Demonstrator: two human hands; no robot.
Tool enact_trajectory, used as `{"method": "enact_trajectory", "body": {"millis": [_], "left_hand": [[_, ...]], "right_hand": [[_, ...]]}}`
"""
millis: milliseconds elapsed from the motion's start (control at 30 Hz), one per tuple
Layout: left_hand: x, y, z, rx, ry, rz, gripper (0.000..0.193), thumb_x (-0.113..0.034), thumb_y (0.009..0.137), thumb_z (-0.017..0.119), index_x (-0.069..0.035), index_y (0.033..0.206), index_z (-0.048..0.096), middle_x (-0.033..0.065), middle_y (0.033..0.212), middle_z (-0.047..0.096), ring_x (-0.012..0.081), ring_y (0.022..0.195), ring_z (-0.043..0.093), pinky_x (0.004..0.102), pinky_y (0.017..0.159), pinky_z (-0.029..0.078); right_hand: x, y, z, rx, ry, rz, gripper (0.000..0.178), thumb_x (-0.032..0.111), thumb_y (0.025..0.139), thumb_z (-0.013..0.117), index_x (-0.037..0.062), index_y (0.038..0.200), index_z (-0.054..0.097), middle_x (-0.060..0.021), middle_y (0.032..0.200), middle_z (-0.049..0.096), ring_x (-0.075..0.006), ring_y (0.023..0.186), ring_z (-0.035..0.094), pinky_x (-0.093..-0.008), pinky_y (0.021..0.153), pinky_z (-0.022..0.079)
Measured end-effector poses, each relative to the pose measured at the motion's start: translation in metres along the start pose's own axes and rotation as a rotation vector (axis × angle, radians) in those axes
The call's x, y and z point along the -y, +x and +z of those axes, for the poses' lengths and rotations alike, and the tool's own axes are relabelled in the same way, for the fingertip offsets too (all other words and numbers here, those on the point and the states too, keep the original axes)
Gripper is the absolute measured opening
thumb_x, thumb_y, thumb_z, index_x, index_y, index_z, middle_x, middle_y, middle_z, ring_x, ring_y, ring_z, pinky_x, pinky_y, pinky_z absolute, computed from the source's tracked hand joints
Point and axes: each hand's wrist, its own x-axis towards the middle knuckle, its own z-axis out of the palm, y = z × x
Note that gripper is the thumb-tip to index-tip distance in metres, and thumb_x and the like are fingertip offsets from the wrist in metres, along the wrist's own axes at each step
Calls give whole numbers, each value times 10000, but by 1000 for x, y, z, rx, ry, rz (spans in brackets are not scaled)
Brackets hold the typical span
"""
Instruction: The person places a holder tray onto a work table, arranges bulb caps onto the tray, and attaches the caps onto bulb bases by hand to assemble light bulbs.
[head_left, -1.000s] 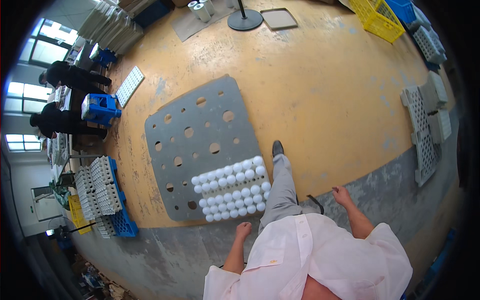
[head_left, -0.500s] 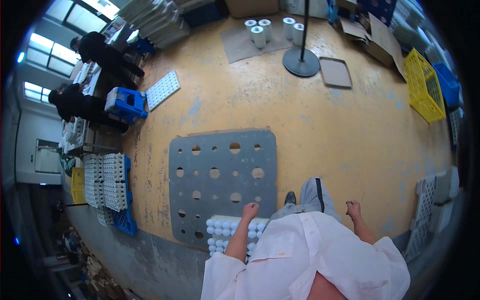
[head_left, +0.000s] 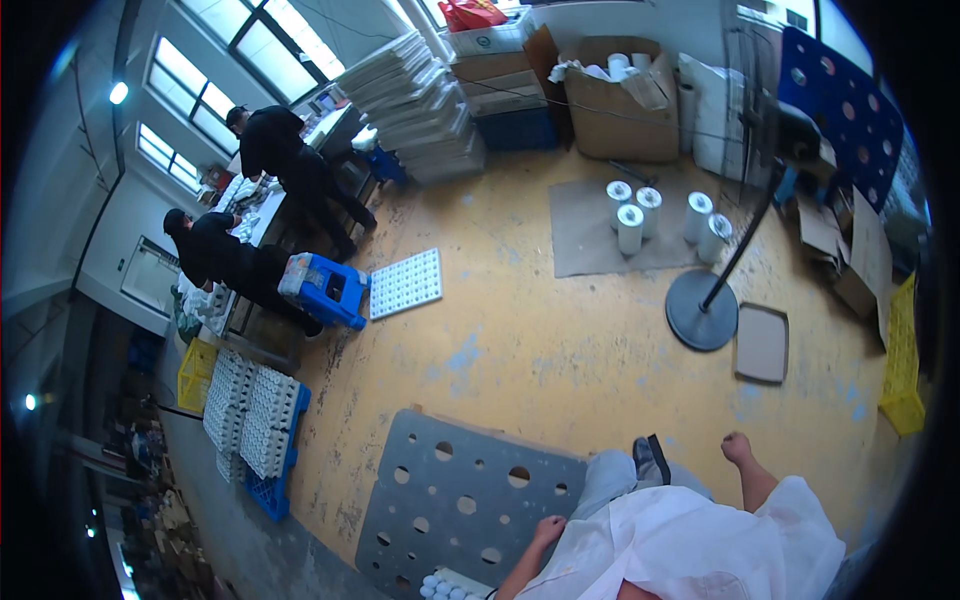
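My left hand [head_left: 548, 531] hangs with curled fingers above the grey board with round holes [head_left: 460, 505], and I see nothing in it. Out to the right, over the yellowish floor, my right hand [head_left: 737, 448] is also curled and appears to hold nothing. Several white round pieces [head_left: 440, 588] show at the lower edge, close by my left forearm. They are partly cut off by the frame. One shoe of mine [head_left: 650, 460] is stepping forward between the hands.
Two people in dark clothes work at a long table [head_left: 260, 210] at left. A blue stool [head_left: 335, 290], a white grid tray [head_left: 405, 284] and stacked white trays [head_left: 268, 420] stand nearby. Ahead are white cylinders [head_left: 629, 230], a round-based stand [head_left: 702, 310], a shallow tray [head_left: 762, 343] and a yellow crate [head_left: 902, 360].
The view has tilted up and shifted left, so the far wall shows more and the holed board and white round pieces sit lower. A foot has come forward; both hands stay curled.
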Motion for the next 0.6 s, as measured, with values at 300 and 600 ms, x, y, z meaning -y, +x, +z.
{"method": "enact_trajectory", "body": {"millis": [300,600], "left_hand": [[-86,158,-112,-14,142,-159,421,-419,779,596,-103,1042,688,130,1087,668,277,1018,633,370,865,481],[-243,323,-388,-359,-799,-172,311,-276,868,611,-16,1034,658,123,943,677,196,869,676,308,640,530]], "right_hand": [[412,285,-46,-54,388,-453,254,133,815,593,-19,1013,640,-123,821,671,-188,758,643,-311,699,510],[672,378,18,447,145,-460,379,211,787,622,-31,1078,638,-200,963,683,-275,870,674,-352,804,529]]}}
